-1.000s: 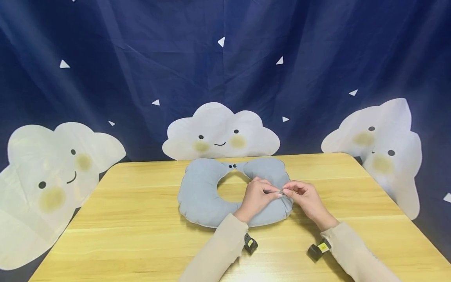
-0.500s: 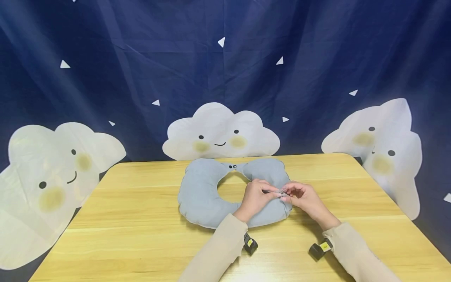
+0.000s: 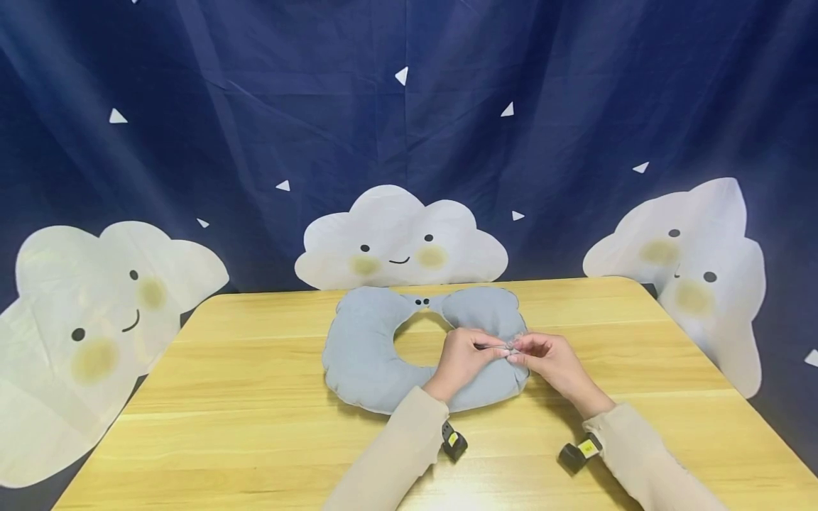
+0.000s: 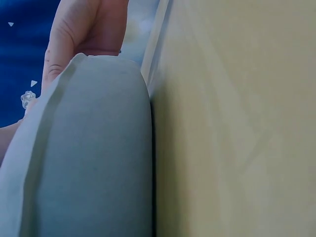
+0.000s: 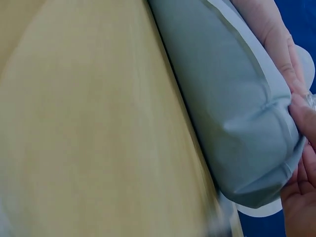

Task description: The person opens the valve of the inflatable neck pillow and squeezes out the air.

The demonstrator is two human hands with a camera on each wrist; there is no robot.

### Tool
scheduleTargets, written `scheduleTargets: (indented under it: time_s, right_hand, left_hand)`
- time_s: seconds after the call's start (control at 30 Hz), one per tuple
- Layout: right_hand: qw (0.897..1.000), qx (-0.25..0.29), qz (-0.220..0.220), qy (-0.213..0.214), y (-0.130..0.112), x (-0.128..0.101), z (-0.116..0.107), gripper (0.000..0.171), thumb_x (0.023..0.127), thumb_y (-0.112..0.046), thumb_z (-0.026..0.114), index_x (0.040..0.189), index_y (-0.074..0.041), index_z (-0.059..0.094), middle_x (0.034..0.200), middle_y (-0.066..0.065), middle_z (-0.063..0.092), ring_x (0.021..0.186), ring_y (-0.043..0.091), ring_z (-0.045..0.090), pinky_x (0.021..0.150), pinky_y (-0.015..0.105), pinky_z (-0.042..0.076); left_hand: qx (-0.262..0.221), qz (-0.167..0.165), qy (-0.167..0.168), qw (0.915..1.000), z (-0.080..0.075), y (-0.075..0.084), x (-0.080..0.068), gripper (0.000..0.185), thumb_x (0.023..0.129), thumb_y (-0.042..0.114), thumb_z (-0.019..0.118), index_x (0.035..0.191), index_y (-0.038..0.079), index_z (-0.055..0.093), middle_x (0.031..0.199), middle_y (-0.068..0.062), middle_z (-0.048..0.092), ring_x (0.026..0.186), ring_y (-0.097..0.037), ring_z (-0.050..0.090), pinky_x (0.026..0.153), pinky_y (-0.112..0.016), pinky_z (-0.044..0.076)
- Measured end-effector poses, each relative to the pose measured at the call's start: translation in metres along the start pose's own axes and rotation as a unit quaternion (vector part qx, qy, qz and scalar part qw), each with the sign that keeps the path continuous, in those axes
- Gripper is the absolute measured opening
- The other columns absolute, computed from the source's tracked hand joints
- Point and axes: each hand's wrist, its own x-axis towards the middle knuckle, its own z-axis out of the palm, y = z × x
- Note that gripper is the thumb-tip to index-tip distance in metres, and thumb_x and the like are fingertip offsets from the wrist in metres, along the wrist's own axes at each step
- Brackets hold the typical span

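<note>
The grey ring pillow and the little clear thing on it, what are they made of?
The grey U-shaped inflatable neck pillow looks like soft matte fabric over an air bladder: flat welded seam rim, puffy body. The small clear valve looks like glossy transparent plastic; both hands pinch it.

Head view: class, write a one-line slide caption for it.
Both hands, left hand and right hand, pinch a small clear valve on a grey inflatable U-shaped neck pillow on a wooden table.
</note>
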Motion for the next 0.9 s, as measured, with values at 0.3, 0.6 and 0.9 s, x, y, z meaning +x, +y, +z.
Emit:
scheduleTargets:
  time_s: [0.3,0.6,0.9]
  right_hand:
    - [0.999,-0.016,-0.023,0.021,-0.002,0.000,0.003,0.006,0.078,0.011,0.068,0.084,0.009,0.067,0.081,0.007,0.069,0.079,0.001,0.060,0.068,0.016,0.050]
    - [0.999,-0.024,-0.029,0.031,-0.004,0.000,0.004,0.007,0.076,0.013,0.069,0.081,0.008,0.068,0.078,0.009,0.069,0.071,0.003,0.059,0.060,0.018,0.048]
    - [1.000,-0.009,0.021,0.021,-0.005,-0.002,0.006,0.017,0.078,-0.003,0.074,0.091,0.007,0.071,0.086,-0.003,0.070,0.076,0.005,0.062,0.065,0.018,0.051]
  left_hand:
    - [-0.017,-0.031,-0.020,0.9992,-0.004,-0.002,0.002,0.009,0.078,0.016,0.077,0.086,0.012,0.078,0.084,0.003,0.073,0.081,0.001,0.065,0.073,-0.015,0.050]
    - [-0.009,-0.025,-0.017,0.9995,-0.008,-0.004,0.000,0.011,0.078,0.018,0.077,0.086,0.010,0.078,0.082,0.000,0.074,0.077,0.000,0.066,0.069,-0.014,0.051]
    - [-0.035,-0.029,-0.003,0.9990,-0.003,-0.014,-0.003,0.007,0.079,0.016,0.077,0.082,0.010,0.078,0.079,0.001,0.073,0.074,0.000,0.065,0.069,-0.017,0.052]
